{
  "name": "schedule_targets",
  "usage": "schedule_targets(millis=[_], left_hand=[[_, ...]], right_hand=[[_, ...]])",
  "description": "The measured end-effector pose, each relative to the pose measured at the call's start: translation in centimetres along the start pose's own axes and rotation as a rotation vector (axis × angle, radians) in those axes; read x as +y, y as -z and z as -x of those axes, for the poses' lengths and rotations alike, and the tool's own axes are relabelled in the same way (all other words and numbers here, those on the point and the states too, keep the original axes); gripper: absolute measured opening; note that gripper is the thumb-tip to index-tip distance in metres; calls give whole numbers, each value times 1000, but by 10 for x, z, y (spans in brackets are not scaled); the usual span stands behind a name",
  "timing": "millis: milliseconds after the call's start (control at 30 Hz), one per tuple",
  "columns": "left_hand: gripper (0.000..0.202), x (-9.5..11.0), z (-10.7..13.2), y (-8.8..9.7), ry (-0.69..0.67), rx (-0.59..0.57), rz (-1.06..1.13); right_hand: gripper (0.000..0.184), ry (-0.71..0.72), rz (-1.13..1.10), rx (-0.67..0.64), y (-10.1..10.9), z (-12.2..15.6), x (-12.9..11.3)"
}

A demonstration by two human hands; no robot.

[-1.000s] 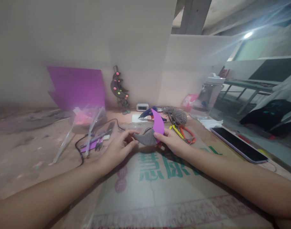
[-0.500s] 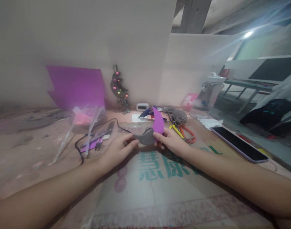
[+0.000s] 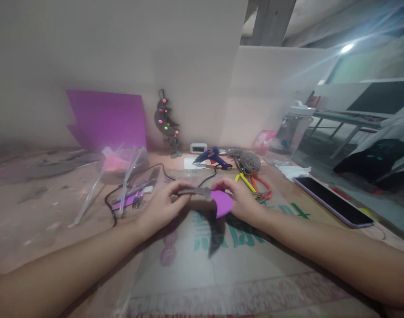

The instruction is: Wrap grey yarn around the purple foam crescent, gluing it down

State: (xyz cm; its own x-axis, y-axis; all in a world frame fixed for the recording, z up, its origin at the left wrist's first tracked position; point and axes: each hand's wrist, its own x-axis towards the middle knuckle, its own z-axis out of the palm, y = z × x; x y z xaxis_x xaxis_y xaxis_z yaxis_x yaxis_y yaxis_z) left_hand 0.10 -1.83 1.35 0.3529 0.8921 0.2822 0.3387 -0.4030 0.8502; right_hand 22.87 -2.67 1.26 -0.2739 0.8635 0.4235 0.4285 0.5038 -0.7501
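Between my hands is a purple crescent moon cutout (image 3: 222,204), its left part wrapped in grey yarn (image 3: 197,191). The crescent is tilted, so the wrapped part shows nearly edge-on and the bare purple tip points down toward me. My left hand (image 3: 167,204) pinches the wrapped end between thumb and fingers. Behind the bare purple part, my right hand (image 3: 238,198) is curled at the crescent's right side; its fingertips are partly hidden. A dark shadow falls on the cardboard (image 3: 208,282) underneath.
A blue glue gun (image 3: 211,155) lies behind my hands, near a grey yarn ball (image 3: 250,163) and orange-handled scissors (image 3: 263,187). A decorated grey moon (image 3: 162,119) leans on the wall. At right are a phone (image 3: 331,201) and a clear bottle (image 3: 291,132); purple sheets (image 3: 109,119) stand left.
The crescent has been turned: its purple tip pointed up and now points down toward me. My right hand has shifted slightly up and right, and the glue gun behind is uncovered.
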Motion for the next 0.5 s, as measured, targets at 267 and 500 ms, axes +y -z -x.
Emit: schedule_targets(millis=[267, 500], left_hand=[[33, -2, -2, -2, -66, 14, 35], [37, -14, -7, -3, -89, 34, 127]], right_hand=[[15, 168, 215, -48, 1, 4, 7], [10, 15, 17, 21, 1, 2, -2]])
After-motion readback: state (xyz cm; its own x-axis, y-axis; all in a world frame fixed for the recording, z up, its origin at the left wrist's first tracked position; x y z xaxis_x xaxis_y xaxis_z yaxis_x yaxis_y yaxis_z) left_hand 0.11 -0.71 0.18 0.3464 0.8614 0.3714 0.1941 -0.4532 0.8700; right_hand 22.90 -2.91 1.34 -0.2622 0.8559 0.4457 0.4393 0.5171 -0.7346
